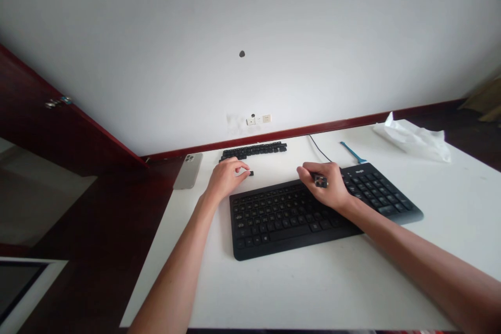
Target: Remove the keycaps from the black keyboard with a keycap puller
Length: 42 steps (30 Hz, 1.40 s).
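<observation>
A black keyboard (274,240) lies across the white table, with part of its key area bare of caps. At its upper left, my left hand (227,175) has thumb and forefinger brought close together on a small black keycap (251,173). My right hand (329,188) rests over the keyboard's middle right, its fingers curled around a small dark tool (321,181) whose blocky end faces me. The hand hides the keys under it. Behind my left hand, loose black keycaps (254,150) stand in rows.
A phone (188,171) lies face down at the table's left edge. Beyond the keyboard are its cable (319,147), a blue brush-like tool (352,152) and a crumpled white plastic bag (415,141). A wall with sockets (258,120) rises behind the table (274,292).
</observation>
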{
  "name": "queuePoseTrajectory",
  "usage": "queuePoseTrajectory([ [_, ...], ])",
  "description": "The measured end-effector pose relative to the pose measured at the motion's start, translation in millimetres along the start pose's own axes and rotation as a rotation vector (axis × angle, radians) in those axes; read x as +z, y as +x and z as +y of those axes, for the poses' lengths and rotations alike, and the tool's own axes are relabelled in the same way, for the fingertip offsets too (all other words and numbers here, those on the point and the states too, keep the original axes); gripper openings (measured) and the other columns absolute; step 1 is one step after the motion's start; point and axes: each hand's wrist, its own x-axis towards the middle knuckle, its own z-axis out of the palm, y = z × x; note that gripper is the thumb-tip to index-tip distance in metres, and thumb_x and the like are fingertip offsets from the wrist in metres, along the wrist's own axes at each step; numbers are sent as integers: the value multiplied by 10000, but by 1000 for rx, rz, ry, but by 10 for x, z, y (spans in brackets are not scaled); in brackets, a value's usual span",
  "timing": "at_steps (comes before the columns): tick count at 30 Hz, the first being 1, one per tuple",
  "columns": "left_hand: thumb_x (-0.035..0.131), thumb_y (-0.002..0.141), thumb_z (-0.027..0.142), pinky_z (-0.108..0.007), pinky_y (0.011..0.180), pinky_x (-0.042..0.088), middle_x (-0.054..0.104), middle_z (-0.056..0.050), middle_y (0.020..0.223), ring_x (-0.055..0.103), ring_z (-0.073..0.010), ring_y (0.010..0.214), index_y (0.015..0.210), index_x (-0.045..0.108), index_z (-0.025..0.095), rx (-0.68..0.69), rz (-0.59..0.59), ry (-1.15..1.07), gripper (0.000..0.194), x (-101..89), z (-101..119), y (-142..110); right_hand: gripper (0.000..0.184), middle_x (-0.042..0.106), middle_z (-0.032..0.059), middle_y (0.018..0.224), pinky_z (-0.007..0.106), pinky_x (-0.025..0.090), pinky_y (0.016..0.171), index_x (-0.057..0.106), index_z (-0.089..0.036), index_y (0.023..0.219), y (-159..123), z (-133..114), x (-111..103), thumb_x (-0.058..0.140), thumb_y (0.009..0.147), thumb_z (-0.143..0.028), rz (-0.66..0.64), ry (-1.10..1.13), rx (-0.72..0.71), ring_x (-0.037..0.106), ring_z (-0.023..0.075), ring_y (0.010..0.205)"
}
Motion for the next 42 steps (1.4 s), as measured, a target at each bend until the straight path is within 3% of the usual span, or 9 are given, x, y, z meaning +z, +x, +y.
queuePoseTrajectory([
  [5,754,920,297,-289,755,461,678,-8,870,630,-186,871,971,818,296,58,-46,37,82,49,-9,-9,469,240,-41,582,284,248,526,270,-206,620,11,-6,-3,524,988,-347,-6,-8,-15,217,110,566],
  [16,775,898,288,-318,796,465,693,-8,879,603,-207,894,900,793,275,67,-56,110,22,67,92,26,434,303,-40,561,273,275,535,347,-204,591,49,-58,-53,525,970,-317,-45,40,-32,248,117,573],
  [22,783,868,259,-307,854,492,708,0,1046,647,-197,972,1030,729,263,52,-43,-34,171,99,157,1,374,381,-52,551,265,278,545,410,-197,594,41,-6,-49,563,930,-253,-63,59,-53,278,103,554],
  [29,734,905,217,-323,854,499,757,3,1000,661,-196,910,945,729,251,48,-80,-67,53,175,161,42,392,394,-50,537,267,278,548,414,-193,578,39,-25,-40,551,941,-248,-68,64,-31,283,99,543],
  [37,682,965,227,-358,932,513,775,-18,1094,625,-231,1023,1031,805,279,148,-108,16,149,127,147,39,398,390,-46,537,268,279,547,422,-195,579,40,-31,-32,541,951,-272,-80,56,-24,265,109,561],
  [42,726,934,215,-358,964,504,746,-8,1211,603,-228,1067,1206,756,291,136,-81,44,284,105,168,25,384,360,-53,543,265,276,546,416,-193,582,42,-34,-38,549,937,-252,-82,65,-20,263,105,560],
])
